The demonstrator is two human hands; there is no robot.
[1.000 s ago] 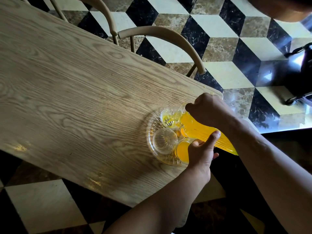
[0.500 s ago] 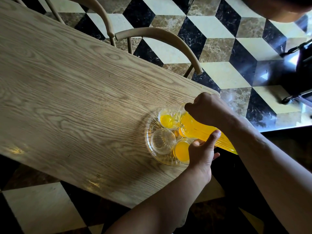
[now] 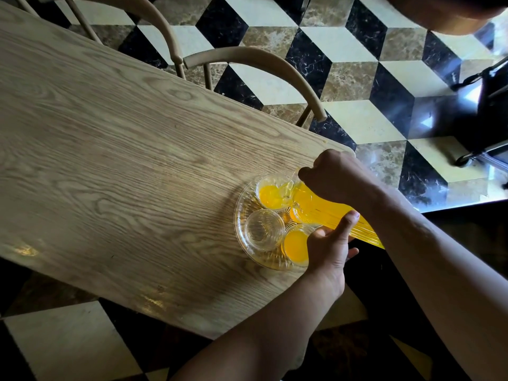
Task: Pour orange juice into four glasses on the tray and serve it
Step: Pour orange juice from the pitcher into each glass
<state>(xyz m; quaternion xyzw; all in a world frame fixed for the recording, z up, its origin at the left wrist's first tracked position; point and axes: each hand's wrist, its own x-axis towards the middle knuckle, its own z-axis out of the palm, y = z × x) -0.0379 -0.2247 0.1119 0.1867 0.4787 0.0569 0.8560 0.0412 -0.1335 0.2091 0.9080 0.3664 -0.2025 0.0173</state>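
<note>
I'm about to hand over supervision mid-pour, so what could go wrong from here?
1. The jug is tipped low over the far glass, already well filled with juice; holding the tilt may overflow it onto the tray.
2. The tray sits near the table corner, so a nudge from the left hand could shift it toward the edge.
3. The empty glass stands close beside the others; swinging the spout across may clip a rim.

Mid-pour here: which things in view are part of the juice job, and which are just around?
Job:
jug of orange juice
glass being filled
empty glass
full glass
glass tray
right hand
left hand

Around:
wooden table
chair
</note>
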